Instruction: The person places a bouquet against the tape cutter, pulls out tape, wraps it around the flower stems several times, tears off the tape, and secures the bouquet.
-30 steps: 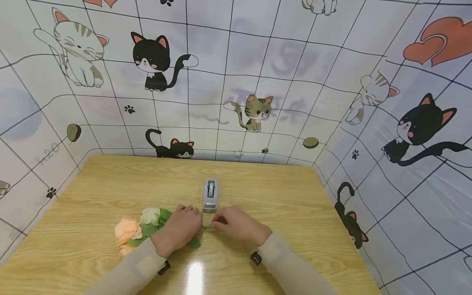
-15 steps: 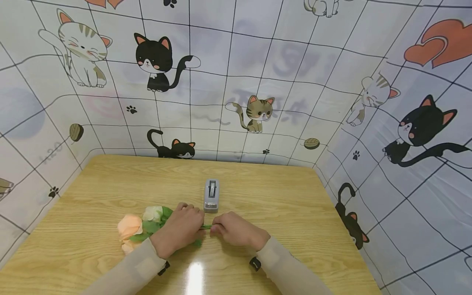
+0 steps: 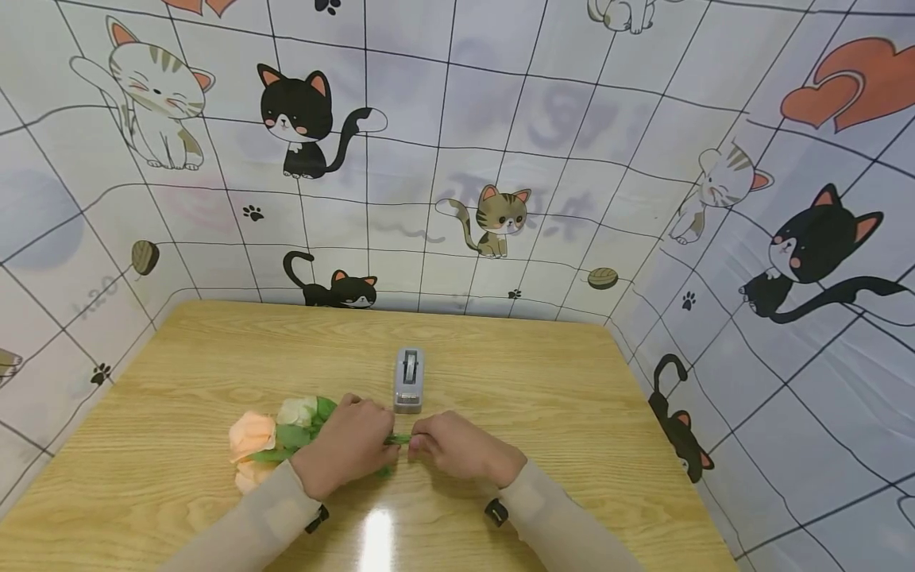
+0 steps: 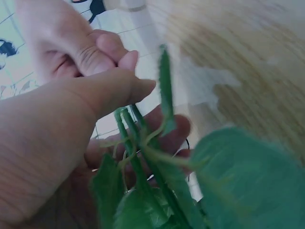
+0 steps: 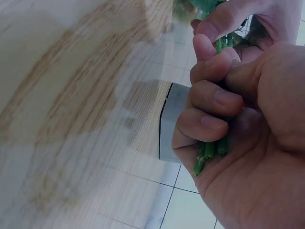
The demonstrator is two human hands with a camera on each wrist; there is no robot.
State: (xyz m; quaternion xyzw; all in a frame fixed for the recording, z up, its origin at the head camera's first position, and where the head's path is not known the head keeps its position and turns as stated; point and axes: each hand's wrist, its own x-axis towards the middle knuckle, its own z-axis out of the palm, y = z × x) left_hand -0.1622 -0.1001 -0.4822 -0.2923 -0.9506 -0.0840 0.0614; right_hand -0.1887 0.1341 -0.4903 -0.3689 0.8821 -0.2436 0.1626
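A bunch of artificial flowers lies across the table's left front, with peach blooms (image 3: pixel 252 434) and a cream bloom (image 3: pixel 296 411) pointing left. My left hand (image 3: pixel 349 443) grips the green stems (image 4: pixel 164 191) just below the leaves (image 4: pixel 248 176), its thumb over them in the left wrist view. Close to its right, my right hand (image 3: pixel 465 450) has its fingers curled round the lower stems. Several cut stem ends (image 5: pixel 209 150) poke out beneath its little finger in the right wrist view. A short length of stem shows between the hands.
A grey tape dispenser (image 3: pixel 408 381) stands just beyond the hands, with a roll in it. The wooden table (image 3: pixel 543 373) meets a cat-print cloth (image 3: pixel 400 214) at the back and sides.
My right hand has gone from a fingertip pinch on the stems to a fuller grip with curled fingers. The blooms have shifted slightly right; my left hand keeps its hold.
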